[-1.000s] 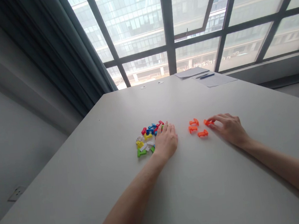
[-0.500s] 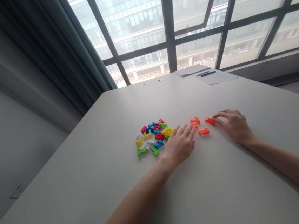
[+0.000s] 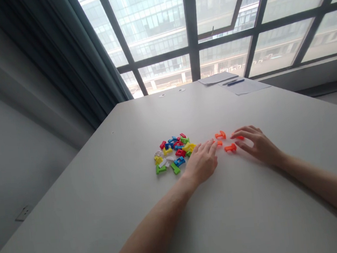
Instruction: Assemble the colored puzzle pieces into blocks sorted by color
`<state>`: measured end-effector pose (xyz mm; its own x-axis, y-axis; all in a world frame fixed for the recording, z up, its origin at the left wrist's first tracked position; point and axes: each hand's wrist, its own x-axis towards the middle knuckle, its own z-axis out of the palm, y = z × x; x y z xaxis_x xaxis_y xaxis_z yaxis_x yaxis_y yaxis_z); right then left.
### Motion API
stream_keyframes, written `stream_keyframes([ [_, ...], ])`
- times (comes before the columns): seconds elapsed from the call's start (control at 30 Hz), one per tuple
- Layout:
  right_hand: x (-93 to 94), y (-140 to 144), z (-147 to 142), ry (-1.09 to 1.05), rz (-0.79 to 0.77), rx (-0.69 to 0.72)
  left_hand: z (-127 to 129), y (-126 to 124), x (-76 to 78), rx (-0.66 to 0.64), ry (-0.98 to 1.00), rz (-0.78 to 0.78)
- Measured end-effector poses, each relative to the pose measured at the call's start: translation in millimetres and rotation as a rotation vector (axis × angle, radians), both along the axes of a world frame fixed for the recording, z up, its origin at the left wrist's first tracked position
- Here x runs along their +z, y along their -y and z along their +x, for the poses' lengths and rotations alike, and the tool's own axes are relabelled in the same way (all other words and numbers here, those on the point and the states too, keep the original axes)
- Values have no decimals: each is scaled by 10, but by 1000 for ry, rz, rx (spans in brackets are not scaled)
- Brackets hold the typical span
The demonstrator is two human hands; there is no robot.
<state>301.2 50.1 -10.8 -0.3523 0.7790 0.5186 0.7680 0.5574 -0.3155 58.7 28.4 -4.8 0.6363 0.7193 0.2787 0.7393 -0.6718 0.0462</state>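
Observation:
Several orange plastic building pieces lie on the white table between my hands. My left hand rests with fingers stretched out, its fingertips at a small orange piece that they partly cover. Beside its knuckles, yellow pieces edge a mixed pile. My right hand hovers with thumb and fingers apart, gripping nothing visible. Its thumb tip is close to the nearest orange piece. Behind its fingers another orange piece is partly hidden. A further orange piece lies farther back.
Red, blue, green, yellow and white pieces form the pile left of my left hand, with a blue piece near the wrist. Sheets of paper and a pen lie at the table's far edge by the window.
My right hand has let go of the orange piece it was pinching, and its fingers have spread and shifted left over the orange pieces. My left hand has barely moved.

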Motion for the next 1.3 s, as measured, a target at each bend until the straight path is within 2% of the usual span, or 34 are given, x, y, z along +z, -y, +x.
stream_keyframes([
  [0.07,11,39,-38,94,-10,101,-1,1,-3,1,4,-8],
  [0.13,8,56,-62,142,-4,129,-2,3,-1,3,13,-10],
  [0.53,-37,40,-61,46,6,125,-14,21,55,6,76,-11],
  [0.87,-79,27,-44,71,-9,139,-26,16,46,-157,139,-49],
  [1.1,-88,8,-28,148,-45,155,-29,20,40,-151,93,-91],
  [1.3,-83,18,-34,150,-17,128,-30,32,65,-166,49,-93],
])
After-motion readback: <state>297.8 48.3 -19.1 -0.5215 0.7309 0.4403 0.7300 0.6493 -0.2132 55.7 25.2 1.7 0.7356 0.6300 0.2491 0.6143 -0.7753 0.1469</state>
